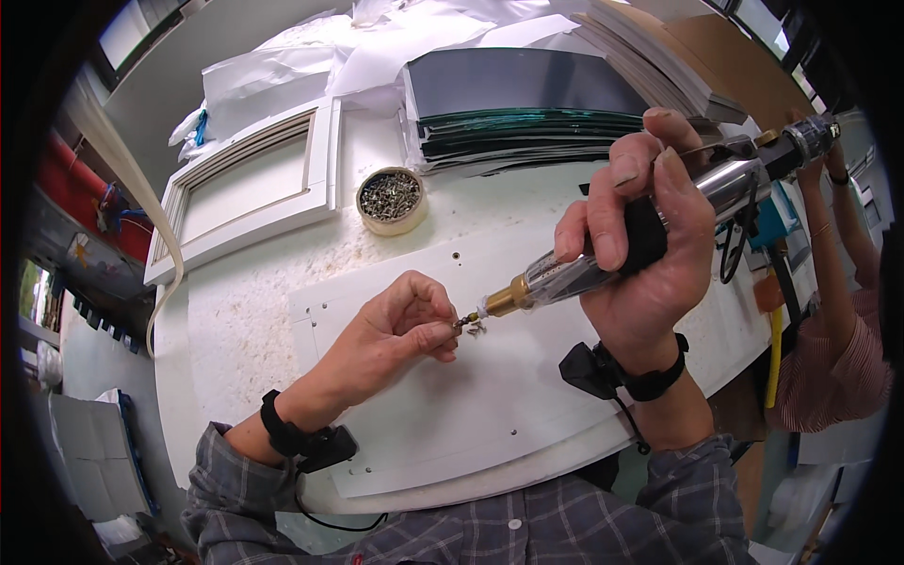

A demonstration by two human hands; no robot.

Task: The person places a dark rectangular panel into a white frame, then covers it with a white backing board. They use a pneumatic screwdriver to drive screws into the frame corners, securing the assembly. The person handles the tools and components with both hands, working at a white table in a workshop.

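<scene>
My right hand (pixel 650 226) is wrapped round a pneumatic screwdriver (pixel 556 280), a silver and clear barrel with a brass nose, tilted down to the left. Thumb and finger of my left hand (pixel 400 320) pinch a small screw (pixel 460 323) at the driver's bit. Just beside the bit, several loose screws (pixel 477 330) lie on a flat white panel (pixel 424 414). Dark screws or holes show along the panel, one near its far edge and one near its front.
A round tub of screws (pixel 391 200) stands beyond the panel. White frames (pixel 325 160) are stacked at far left, dark glass sheets (pixel 527 85) at the back. A pale hose (pixel 141 188) hangs at left. Another person (pixel 838 367) is at the right.
</scene>
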